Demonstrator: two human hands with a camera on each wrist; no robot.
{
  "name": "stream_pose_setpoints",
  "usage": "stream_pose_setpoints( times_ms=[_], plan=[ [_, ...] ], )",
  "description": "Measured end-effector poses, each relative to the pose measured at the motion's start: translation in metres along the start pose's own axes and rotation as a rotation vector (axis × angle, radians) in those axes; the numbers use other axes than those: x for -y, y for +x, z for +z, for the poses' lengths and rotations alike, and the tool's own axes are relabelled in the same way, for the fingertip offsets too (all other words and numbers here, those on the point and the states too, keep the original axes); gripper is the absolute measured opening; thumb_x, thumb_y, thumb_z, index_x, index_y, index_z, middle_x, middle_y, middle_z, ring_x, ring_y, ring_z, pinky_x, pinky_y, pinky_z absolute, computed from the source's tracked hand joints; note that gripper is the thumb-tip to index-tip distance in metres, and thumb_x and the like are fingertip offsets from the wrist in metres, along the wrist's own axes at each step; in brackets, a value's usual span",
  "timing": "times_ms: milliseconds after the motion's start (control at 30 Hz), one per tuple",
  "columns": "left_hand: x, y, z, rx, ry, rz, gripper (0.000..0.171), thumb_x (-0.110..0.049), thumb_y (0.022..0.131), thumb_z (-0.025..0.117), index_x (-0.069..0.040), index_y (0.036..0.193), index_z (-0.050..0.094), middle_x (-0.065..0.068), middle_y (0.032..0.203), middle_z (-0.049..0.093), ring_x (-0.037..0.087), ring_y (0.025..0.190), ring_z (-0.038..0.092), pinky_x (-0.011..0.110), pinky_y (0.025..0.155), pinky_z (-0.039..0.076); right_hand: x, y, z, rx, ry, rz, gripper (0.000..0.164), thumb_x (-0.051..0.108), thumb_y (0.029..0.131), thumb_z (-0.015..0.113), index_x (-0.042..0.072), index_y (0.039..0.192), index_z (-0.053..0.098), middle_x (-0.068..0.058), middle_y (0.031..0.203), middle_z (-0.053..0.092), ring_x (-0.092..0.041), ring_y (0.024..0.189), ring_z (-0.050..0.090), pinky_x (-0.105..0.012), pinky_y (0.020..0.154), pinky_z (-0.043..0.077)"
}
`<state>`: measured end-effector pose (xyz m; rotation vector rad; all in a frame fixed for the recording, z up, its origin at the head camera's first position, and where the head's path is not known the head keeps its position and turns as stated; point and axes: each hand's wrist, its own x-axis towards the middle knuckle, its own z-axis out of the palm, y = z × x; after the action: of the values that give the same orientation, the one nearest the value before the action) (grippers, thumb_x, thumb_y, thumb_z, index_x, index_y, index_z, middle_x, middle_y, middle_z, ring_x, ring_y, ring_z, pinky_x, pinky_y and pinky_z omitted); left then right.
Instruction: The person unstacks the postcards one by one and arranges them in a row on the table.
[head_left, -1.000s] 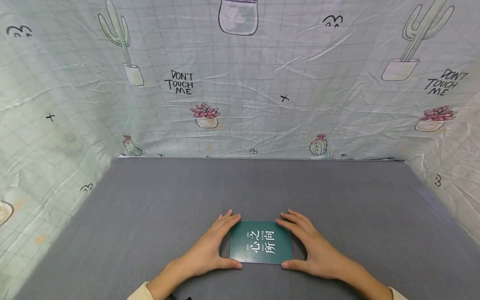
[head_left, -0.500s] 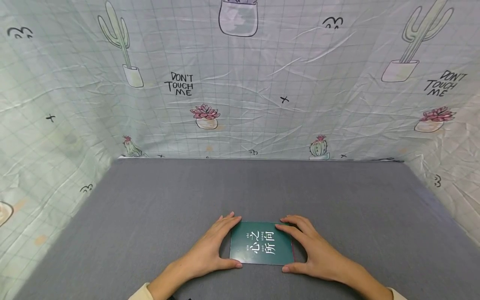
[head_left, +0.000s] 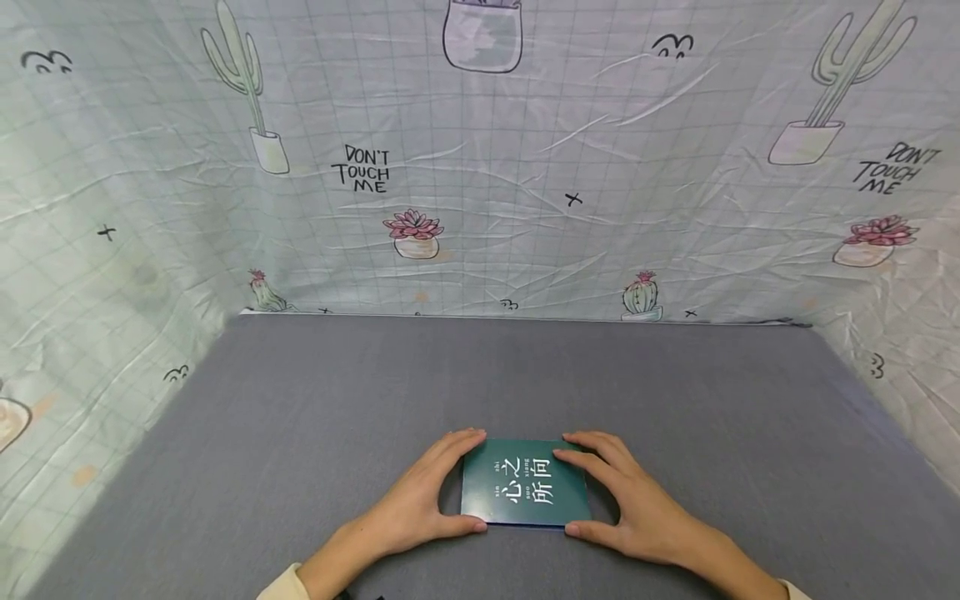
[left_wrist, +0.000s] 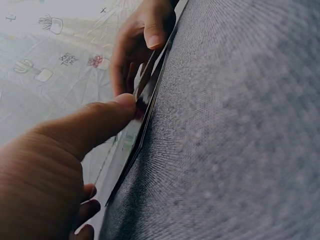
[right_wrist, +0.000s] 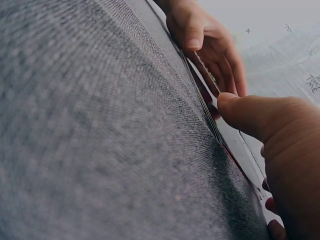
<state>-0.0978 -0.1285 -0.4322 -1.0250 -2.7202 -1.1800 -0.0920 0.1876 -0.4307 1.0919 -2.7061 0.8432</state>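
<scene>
A green card (head_left: 480, 492) with white Chinese characters lies face up between both hands, close to the near side of the table. My left hand (head_left: 420, 500) pinches its left end, thumb at the near edge and fingers at the far edge. On the right end my right hand (head_left: 637, 504) grips the same way, with the index finger over the far corner. Both wrist views show this card edge-on, slightly raised above other thin glossy cards (left_wrist: 127, 142) lying on the cloth. How many lie beneath cannot be told.
Grey cloth (head_left: 337, 383) covers the table. A pale sheet printed with cacti (head_left: 510, 150) hangs behind it and along both sides. A small dark object (head_left: 343, 595) shows at the bottom edge by the left wrist.
The green card has shifted slightly up in the head view, and a dark blue edge now shows below its near side. The left fingers have drawn closer together at the far corner.
</scene>
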Motion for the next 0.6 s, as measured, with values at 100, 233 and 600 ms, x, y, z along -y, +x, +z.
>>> stream_pose_setpoints(
  times_ms=[100, 233, 600],
  plan=[
    [0.0010, 0.0012, 0.0001, -0.017, -0.006, 0.054, 0.090, -0.042, 0.074, 0.081, -0.013, 0.146, 0.036, -0.003, 0.148, 0.035, 0.018, 0.134, 0.035, 0.043, 0.103, 0.037, 0.0003, 0.0004, -0.0012, -0.012, -0.005, -0.005, 0.071, 0.051, 0.082, 0.071, 0.023, 0.142, 0.045, -0.003, 0.146, 0.037, -0.022, 0.133, 0.030, -0.046, 0.097, 0.039],
    [-0.0005, 0.0015, 0.0006, -0.032, -0.035, 0.084, 0.090, -0.038, 0.073, 0.083, -0.013, 0.146, 0.036, 0.003, 0.147, 0.034, 0.018, 0.133, 0.035, 0.040, 0.103, 0.038, 0.0019, 0.0001, -0.0028, -0.053, -0.017, -0.033, 0.071, 0.049, 0.080, 0.073, 0.023, 0.141, 0.047, -0.003, 0.145, 0.039, -0.020, 0.131, 0.033, -0.043, 0.096, 0.040],
    [-0.0060, 0.0037, -0.0063, -0.068, -0.054, 0.097, 0.096, -0.039, 0.070, 0.085, -0.016, 0.148, 0.034, 0.003, 0.146, 0.032, 0.019, 0.130, 0.037, 0.041, 0.102, 0.039, 0.0054, 0.0032, -0.0046, -0.160, 0.059, -0.110, 0.073, 0.039, 0.076, 0.080, 0.019, 0.139, 0.049, -0.008, 0.144, 0.041, -0.019, 0.128, 0.040, -0.015, 0.102, 0.028]
  ],
)
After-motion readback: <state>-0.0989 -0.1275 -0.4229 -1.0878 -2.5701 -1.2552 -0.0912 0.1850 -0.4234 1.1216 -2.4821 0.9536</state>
